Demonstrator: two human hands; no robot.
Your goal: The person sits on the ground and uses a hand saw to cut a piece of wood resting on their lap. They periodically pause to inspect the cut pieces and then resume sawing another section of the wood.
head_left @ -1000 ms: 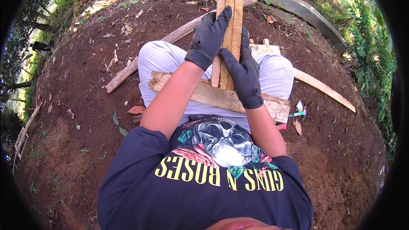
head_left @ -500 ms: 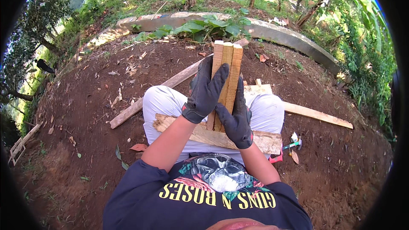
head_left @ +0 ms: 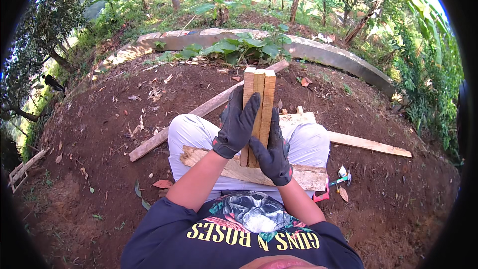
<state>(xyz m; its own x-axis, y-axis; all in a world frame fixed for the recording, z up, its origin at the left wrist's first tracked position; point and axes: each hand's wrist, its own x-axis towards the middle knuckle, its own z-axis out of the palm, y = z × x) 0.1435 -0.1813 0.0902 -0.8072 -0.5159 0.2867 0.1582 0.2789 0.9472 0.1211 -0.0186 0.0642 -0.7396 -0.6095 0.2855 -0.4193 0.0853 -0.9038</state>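
Three narrow wooden strips [head_left: 264, 114] are pressed side by side into one bundle, standing up before me over my lap. My left hand [head_left: 235, 124], in a dark work glove, is closed on the bundle's left side with its thumb across the front. Lower down, my right hand [head_left: 274, 157], gloved the same way, holds the right side, its thumb also over the front. Beneath the bundle a rough-edged plank [head_left: 231, 167] lies across my legs. The lower ends of the strips meet or stand just behind this plank; I cannot tell which.
A long board [head_left: 164, 137] slants over the soil behind my left knee. Another wood strip [head_left: 371, 144] extends right of my right knee, near a short board [head_left: 298, 118]. A hammer [head_left: 341, 180] and a red handle [head_left: 322, 195] lie at my right. A low curved wall [head_left: 343, 60] stands beyond.
The bundle and both hands sit slightly lower and farther left in the picture. Both hands keep their hold, and the view has shifted a little.
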